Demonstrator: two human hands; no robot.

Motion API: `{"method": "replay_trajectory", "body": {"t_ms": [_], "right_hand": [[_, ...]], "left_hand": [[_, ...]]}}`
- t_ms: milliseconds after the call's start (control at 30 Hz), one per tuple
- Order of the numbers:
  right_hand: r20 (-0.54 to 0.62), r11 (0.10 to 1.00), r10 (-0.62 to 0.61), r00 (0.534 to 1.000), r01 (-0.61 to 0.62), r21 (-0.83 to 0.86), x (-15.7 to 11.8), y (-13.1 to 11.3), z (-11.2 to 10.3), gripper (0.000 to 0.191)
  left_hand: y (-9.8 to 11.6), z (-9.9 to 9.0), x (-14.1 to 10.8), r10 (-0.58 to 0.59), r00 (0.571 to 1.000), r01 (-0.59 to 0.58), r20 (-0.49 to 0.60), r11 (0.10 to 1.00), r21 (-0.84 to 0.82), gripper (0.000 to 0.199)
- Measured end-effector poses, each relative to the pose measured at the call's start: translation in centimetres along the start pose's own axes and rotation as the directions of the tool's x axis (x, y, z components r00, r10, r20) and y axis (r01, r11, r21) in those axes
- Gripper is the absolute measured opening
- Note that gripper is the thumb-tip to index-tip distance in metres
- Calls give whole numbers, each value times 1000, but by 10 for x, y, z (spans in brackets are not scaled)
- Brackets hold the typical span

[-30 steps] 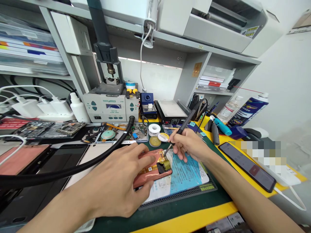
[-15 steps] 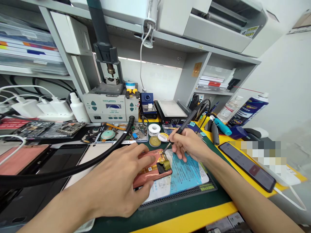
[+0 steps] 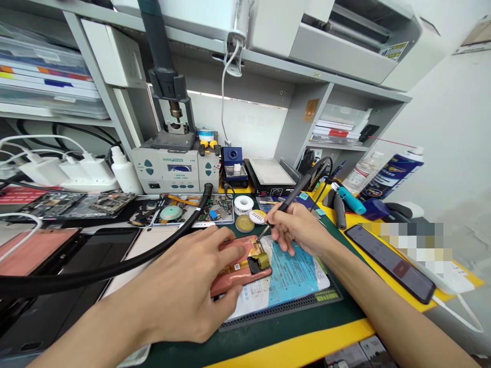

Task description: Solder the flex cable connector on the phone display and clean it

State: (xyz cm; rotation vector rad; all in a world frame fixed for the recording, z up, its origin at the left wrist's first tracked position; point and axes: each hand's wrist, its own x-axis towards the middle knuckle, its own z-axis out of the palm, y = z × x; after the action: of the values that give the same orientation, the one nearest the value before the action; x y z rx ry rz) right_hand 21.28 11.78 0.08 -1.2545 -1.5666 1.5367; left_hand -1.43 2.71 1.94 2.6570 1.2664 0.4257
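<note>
Right hand [image 3: 293,227] pinches the soldering iron [image 3: 289,200] — slanting down-left, tip below the fingers; left hand [image 3: 195,278] presses the copper-coloured phone panel [image 3: 245,268] — long axis running left-right.

Beyond the fingers of the left hand [image 3: 184,286], the grey station [image 3: 163,180] reads "QUICK" over "LEAD FREE" beneath its display [image 3: 179,168]; the markings higher on its front are too blurred to read with certainty. Just beside the left fingertips, the salmon-coloured panel [image 3: 226,287] bears a small white label [image 3: 237,267] with a dark square code; below the fingers of the right hand [image 3: 303,230], the print on the blue-and-white sheet [image 3: 287,278] is too small; the lettering on the spray can [image 3: 393,171], beyond and right of those fingers, is illegible.
</note>
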Motion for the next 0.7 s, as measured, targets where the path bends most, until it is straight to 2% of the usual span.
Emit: {"method": "replay_trajectory", "body": {"t_ms": [700], "right_hand": [[11, 1000, -2, 1000, 2, 6, 0, 0, 0, 13]], "left_hand": [[0, 0, 0, 20, 1000, -20, -16, 1000, 10, 34]]}}
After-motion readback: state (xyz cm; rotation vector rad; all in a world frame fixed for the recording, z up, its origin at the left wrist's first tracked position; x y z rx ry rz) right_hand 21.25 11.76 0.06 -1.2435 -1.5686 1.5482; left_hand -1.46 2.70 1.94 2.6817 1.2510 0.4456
